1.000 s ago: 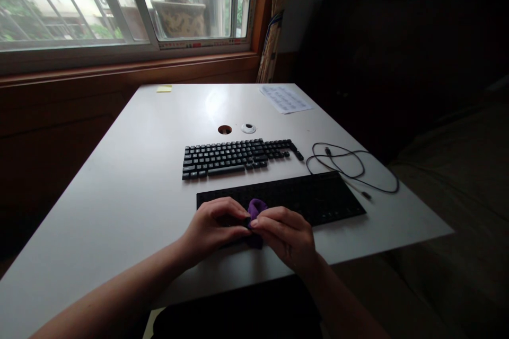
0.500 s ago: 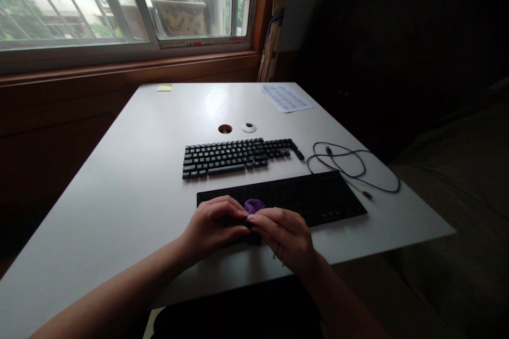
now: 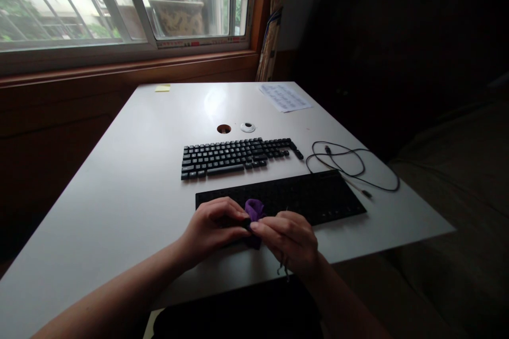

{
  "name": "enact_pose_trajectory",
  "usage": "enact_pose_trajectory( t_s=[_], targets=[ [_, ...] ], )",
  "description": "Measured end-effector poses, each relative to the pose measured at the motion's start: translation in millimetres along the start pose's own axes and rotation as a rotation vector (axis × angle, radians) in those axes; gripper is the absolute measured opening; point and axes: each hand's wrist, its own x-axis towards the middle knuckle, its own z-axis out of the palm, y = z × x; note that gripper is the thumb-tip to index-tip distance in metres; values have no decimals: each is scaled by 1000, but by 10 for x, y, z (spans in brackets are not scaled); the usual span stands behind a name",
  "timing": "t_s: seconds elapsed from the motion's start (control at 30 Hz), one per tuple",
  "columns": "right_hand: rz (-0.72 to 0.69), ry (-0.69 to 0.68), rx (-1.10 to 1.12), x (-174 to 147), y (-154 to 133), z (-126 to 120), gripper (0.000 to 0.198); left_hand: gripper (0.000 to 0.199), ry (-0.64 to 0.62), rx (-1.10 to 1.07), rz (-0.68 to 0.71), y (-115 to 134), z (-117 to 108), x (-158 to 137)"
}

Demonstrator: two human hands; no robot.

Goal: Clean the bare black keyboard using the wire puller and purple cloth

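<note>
Over the near edge of a black keyboard base (image 3: pixel 302 198), my two hands meet. My left hand (image 3: pixel 217 222) pinches a small black keycap (image 3: pixel 247 222) between thumb and fingertips. A purple cloth (image 3: pixel 254 208) is bunched in my right hand (image 3: pixel 292 235), its fingertips pressing against the keycap. Thin bent wires (image 3: pixel 283 269), perhaps of a keycap puller, stick out below the right palm; the rest of that tool is hidden. Beyond the base, loose black keycaps (image 3: pixel 222 156) lie in keyboard order on the white table (image 3: pixel 119 169).
A coiled black cable (image 3: pixel 360 169) with a plug lies right of the base. Farther back are a round hole (image 3: pixel 224 129), a white ring-shaped cover (image 3: pixel 247 127), printed papers (image 3: pixel 286 98) and yellow sticky notes (image 3: pixel 163 88). A window is behind the table.
My right hand has shifted slightly right and turned, showing more of the purple cloth and the wires below the palm. My left hand stays nearly in place with the keycap.
</note>
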Motion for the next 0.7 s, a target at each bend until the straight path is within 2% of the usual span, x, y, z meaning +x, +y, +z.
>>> enact_pose_trajectory(
  t_s=[0.17, 0.4, 0.7],
  targets=[
    [-5, -47, 25, -7, 33, 4, 39, 18, -37, 29, 0, 0, -13, 12],
    [48, -54, -1, 72, -15, 21, 38, 15, -10, 125, 30, 11, -14, 22],
    [6, -19, 18, 10, 23, 16, 36, 17, -2, -20, -85, -16, 9, -1]
  ],
)
